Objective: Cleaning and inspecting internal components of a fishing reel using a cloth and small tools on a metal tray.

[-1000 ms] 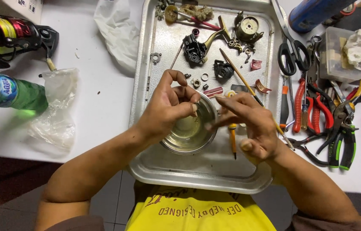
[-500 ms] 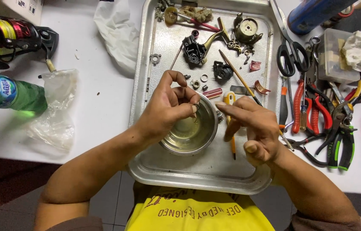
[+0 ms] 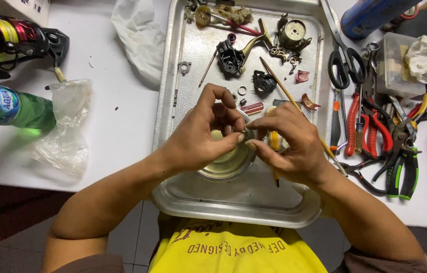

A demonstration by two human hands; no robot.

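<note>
Left hand (image 3: 201,139) and right hand (image 3: 289,144) pinch something tiny, hidden by fingertips, above the bowl (image 3: 226,164).

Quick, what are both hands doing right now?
Left hand: fingers pinched together over the small metal bowl; what they pinch cannot be told.
Right hand: closed on a yellow tool.

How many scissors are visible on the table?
1: black-handled scissors lie right of the metal tray, above the pliers pile; more could hide under that pile.
</note>
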